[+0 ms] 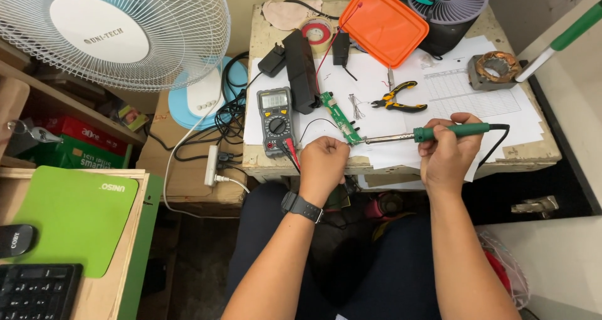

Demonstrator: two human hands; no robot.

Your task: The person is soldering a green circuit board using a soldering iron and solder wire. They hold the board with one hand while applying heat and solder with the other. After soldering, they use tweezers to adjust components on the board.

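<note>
Single head-worn view, looking steeply down from above the seated person's lap. Close range: forearms enter from bottom centre, small worktable fills upper centre and right of frame. White fan upper left, green mat lower left. No second view to overlap.

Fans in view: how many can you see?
2. A white fan stands at top left beside the table; a dark fan sits at the table's far edge behind the orange lid. Others may be out of frame.
</note>
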